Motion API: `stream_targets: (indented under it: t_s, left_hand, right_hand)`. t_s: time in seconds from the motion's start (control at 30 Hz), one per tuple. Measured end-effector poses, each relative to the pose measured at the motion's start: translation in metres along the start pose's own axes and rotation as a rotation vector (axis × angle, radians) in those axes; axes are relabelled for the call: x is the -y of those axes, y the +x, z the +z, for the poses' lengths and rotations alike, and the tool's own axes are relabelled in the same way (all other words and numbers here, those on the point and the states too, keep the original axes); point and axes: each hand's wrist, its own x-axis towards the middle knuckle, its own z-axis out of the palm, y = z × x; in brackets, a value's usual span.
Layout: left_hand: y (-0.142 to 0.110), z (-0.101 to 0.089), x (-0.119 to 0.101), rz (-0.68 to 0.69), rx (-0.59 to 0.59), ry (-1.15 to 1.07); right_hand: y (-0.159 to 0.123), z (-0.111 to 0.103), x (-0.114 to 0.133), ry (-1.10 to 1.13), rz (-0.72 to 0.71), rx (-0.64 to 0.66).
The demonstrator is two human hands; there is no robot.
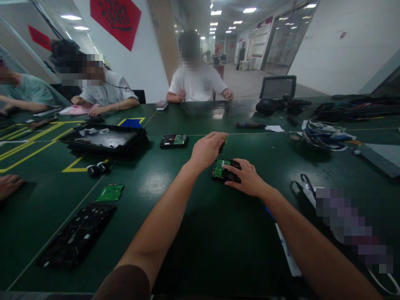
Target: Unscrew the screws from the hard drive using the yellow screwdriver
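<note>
On the green table ahead of me lies a hard drive [219,168] with its green circuit board facing up. My right hand [248,177] grips it from the right, fingers across the top and thumb at the near edge. My left hand [208,152] is closed around a black-and-yellow tool handle [223,144], just above the drive's far left side. The tool's lower end cannot be made out. Further left lies another hard drive [174,141]. A loose green circuit board [110,193] and a black drive-like casing [79,233] are at the near left.
A black tray [103,139] stands at the left, with small black-and-white parts [98,168] before it. A cable bundle [325,136], a dark-handled tool [250,125] and a white strip [287,250] lie rightward. People sit across the table; another person's hand [9,185] rests far left.
</note>
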Motion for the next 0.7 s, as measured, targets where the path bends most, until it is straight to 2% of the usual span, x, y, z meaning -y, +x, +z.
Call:
stream_targets:
  t_s: [0.17, 0.3, 0.37, 0.53, 0.7]
  left_hand:
    - [-0.006, 0.002, 0.014, -0.023, 0.020, -0.123]
    - [-0.008, 0.008, 0.020, -0.020, -0.133, -0.104]
    - [-0.008, 0.011, 0.020, -0.014, -0.168, -0.071]
    - [-0.007, 0.011, 0.019, 0.022, -0.083, -0.020]
    - [-0.010, 0.025, 0.029, -0.025, -0.113, -0.025]
  right_hand:
    - [-0.001, 0.001, 0.000, 0.015, -0.001, -0.016]
    - [-0.001, 0.000, 0.000, 0.015, 0.003, -0.006]
    - [-0.001, 0.000, -0.001, 0.017, 0.004, 0.000]
    - [-0.001, 0.000, 0.000, 0.020, 0.013, 0.009]
    - [-0.001, -0.001, 0.002, 0.006, 0.019, 0.014]
